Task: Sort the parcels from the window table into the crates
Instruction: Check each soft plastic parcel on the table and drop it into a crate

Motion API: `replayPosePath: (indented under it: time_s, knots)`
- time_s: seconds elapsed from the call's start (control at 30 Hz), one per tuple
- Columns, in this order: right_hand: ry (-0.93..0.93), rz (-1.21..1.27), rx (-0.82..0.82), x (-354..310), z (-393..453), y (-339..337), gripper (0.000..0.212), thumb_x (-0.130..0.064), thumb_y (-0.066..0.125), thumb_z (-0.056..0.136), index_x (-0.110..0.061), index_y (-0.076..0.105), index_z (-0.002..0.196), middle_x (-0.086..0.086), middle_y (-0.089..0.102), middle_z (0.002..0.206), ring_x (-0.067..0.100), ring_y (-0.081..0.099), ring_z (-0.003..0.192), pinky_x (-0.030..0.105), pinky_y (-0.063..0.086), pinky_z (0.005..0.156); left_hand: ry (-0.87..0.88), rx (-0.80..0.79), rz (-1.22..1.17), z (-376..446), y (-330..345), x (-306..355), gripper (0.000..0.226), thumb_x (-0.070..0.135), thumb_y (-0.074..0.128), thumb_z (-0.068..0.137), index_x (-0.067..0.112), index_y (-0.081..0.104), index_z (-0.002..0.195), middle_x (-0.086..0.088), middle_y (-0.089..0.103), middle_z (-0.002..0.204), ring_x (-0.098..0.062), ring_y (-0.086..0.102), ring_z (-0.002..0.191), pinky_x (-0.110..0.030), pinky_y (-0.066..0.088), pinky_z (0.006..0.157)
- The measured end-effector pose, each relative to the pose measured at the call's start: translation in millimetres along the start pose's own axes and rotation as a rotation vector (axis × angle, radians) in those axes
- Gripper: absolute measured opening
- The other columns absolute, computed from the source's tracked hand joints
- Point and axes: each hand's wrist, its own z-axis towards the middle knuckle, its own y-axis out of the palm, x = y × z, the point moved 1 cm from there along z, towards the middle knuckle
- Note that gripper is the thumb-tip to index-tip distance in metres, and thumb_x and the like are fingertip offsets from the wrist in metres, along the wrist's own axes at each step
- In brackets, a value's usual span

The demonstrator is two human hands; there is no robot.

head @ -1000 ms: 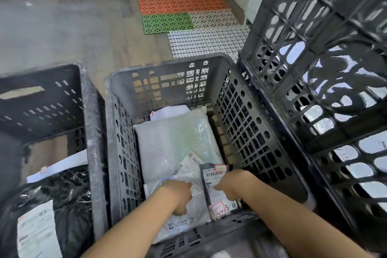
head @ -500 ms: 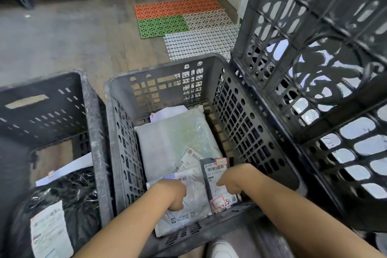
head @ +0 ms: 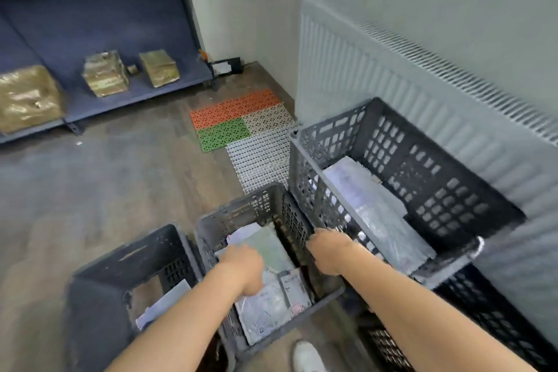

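Observation:
Three dark grey crates stand on the floor. The middle crate (head: pixel 241 214) holds a pale green-white parcel (head: pixel 271 248), a small grey parcel with a red sticker (head: pixel 294 290) and a white labelled parcel (head: pixel 262 311). My left hand (head: pixel 243 269) hovers over these parcels, fingers loosely curled down, holding nothing. My right hand (head: pixel 329 254) is above the crate's right rim, beside the raised right crate (head: pixel 422 166), also with nothing visible in it. That crate holds clear-wrapped white parcels (head: pixel 371 199). The left crate (head: pixel 126 260) shows a white envelope (head: pixel 166 302).
The right crate sits on another dark crate (head: pixel 489 326) against a white radiator (head: pixel 377 69). Coloured floor mats (head: pixel 238 121) lie beyond the crates. A blue shelf (head: pixel 120 39) with gold-wrapped boxes (head: pixel 105 72) lines the far wall. A white shoe (head: pixel 308 356) is below.
Both hands have let go of the parcels and risen out of the middle crate. The view has pulled up and back, showing the shelf, radiator and the right crate's inside.

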Motion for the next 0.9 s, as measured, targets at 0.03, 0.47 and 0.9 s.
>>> replayPosePath:
  time_s: [0.03, 0.47, 0.9]
  knots:
    - [0.016, 0.002, 0.026, 2, -28, -24, 0.041, -0.013, 0.043, 0.096, -0.007, 0.049, 0.136, 0.010, 0.049, 0.137, 0.027, 0.037, 0.133, 0.040, 0.032, 0.111, 0.003, 0.022, 0.025, -25, -31, -2, 0.045, 0.040, 0.046, 0.095, 0.014, 0.055, 0.130, -0.009, 0.052, 0.132, -0.028, 0.046, 0.124, -0.041, 0.037, 0.101]
    - [0.388, 0.033, 0.476, 47, -364, -156, 0.044, -0.026, 0.049, 0.095, -0.014, 0.045, 0.137, 0.003, 0.046, 0.141, 0.022, 0.033, 0.136, 0.041, 0.023, 0.114, 0.063, 0.552, 0.245, -255, -292, 82, 0.047, 0.044, 0.042, 0.098, 0.018, 0.044, 0.137, -0.009, 0.039, 0.141, -0.028, 0.035, 0.132, -0.044, 0.034, 0.102]
    - [1.156, 0.298, 0.349, 69, -649, 144, 0.038, -0.019, 0.049, 0.092, -0.013, 0.047, 0.130, 0.006, 0.051, 0.132, 0.025, 0.042, 0.126, 0.039, 0.030, 0.103, 0.521, 0.724, 0.354, -311, -240, 418, 0.055, 0.035, 0.039, 0.100, 0.017, 0.020, 0.149, -0.008, 0.025, 0.152, -0.028, 0.029, 0.136, -0.043, 0.029, 0.107]
